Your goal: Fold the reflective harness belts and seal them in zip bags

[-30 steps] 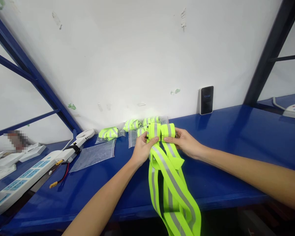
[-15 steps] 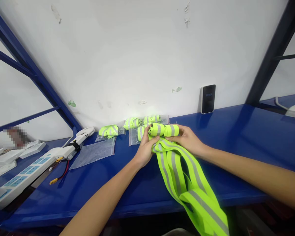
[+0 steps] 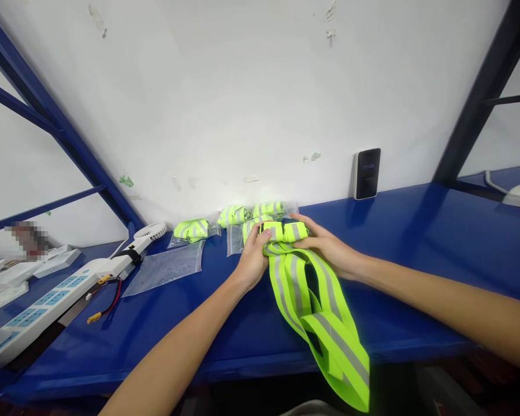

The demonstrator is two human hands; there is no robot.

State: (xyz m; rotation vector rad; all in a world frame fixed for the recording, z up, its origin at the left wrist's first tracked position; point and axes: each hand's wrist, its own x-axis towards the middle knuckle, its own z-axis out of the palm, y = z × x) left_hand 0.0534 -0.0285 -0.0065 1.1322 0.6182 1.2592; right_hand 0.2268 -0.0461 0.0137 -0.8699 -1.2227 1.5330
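Between my two hands is a bundle of neon-yellow reflective strap (image 3: pixel 329 289) with a grey stripe, its upper part rolled up. My left hand (image 3: pixel 254 254) grips the roll's left end, thumb on top. At the roll's right end, my right hand (image 3: pixel 329 248) has its fingers wrapped round it. Long loops of the strap hang down from the roll, across the blue table and over its front edge. Just behind the roll lie clear bags with rolled neon straps (image 3: pixel 234 215), partly hidden by my left hand and the roll.
A flat clear zip bag (image 3: pixel 167 268) lies to the left, near another bagged strap (image 3: pixel 192 230). Further left are a white handheld fan (image 3: pixel 151 231), a cable with yellow connectors (image 3: pixel 112 300) and a long power strip (image 3: pixel 47 300). A black-faced device (image 3: pixel 367 173) stands against the wall.
Both hands have shifted slightly left and down with the roll. The hanging loops have swung left and drawn up, so their lower end now shows above the frame's bottom edge.
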